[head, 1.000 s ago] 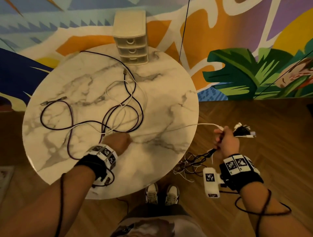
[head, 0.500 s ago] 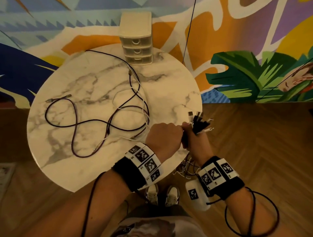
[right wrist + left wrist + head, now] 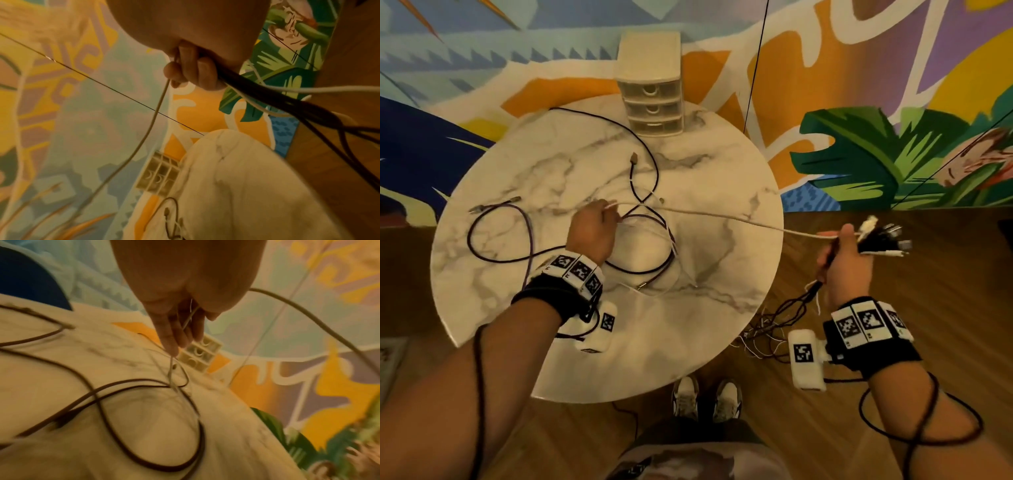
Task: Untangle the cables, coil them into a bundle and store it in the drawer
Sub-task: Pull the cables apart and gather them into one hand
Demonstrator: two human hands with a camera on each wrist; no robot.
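Observation:
A white cable (image 3: 722,216) stretches taut between my two hands above the round marble table (image 3: 722,325). My left hand (image 3: 607,214) pinches it over the table's middle, and in the left wrist view the cable (image 3: 308,318) runs out from the left hand (image 3: 180,331). My right hand (image 3: 842,253) is off the table's right edge and grips a bundle of cable ends (image 3: 883,240), black and white. The right wrist view shows this hand (image 3: 191,71) around the dark strands (image 3: 267,94). Dark purple cables (image 3: 500,253) lie looped on the table. All drawers of the small cream drawer unit (image 3: 654,99) look closed.
Loose cable lengths (image 3: 774,322) hang from my right hand to the wooden floor by the table's edge. My shoes (image 3: 705,397) stand just below the table. A painted wall lies behind the drawer unit, with a thin dark line (image 3: 755,61) running up it.
Half a second ago both hands met at the table's right edge. My left hand has since slid left along the white cable and my right hand has pulled right, drawing it taut.

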